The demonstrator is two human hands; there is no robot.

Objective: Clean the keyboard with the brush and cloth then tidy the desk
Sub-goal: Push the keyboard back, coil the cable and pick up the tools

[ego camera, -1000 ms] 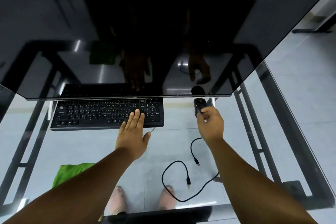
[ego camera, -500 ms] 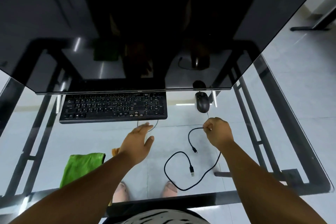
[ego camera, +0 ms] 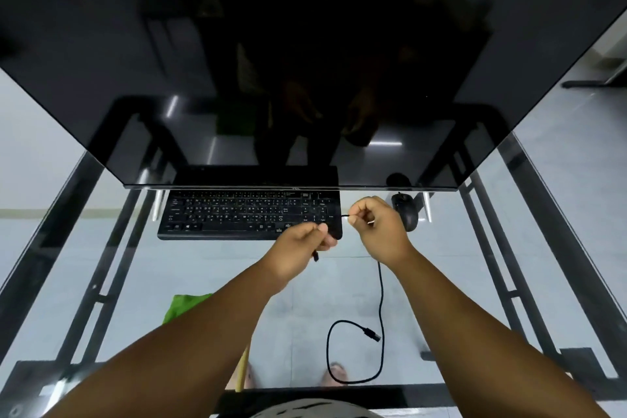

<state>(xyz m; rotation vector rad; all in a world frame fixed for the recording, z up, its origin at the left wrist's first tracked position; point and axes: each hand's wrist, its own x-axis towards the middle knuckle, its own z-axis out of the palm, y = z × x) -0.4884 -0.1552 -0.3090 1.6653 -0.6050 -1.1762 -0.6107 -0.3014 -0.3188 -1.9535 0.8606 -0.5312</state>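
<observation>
Hands are raised together just in front of the black full-size keyboard (ego camera: 249,214), and a thin black cable (ego camera: 380,295) is held between them. One end of the cable is pinched by the curled fingers of the left hand (ego camera: 302,248), with a short plug end seen hanging below the fist. A further stretch of the same cable is pinched between thumb and forefinger of the right hand (ego camera: 380,231), whose other fingers are curled in. From under the right hand the cable is led down toward the person, where a loop is formed on the clear glass desk (ego camera: 101,265) and a second plug is laid inside the loop's upper right. The keyboard is placed beyond the left hand, its right edge partly covered by both hands. A black computer mouse (ego camera: 405,210) is set just right of the right hand. A folded green cloth (ego camera: 185,307) is partly hidden under the left forearm. A large dark monitor screen (ego camera: 305,61) is hung over the far side of the keyboard. No brush can be made out.
</observation>
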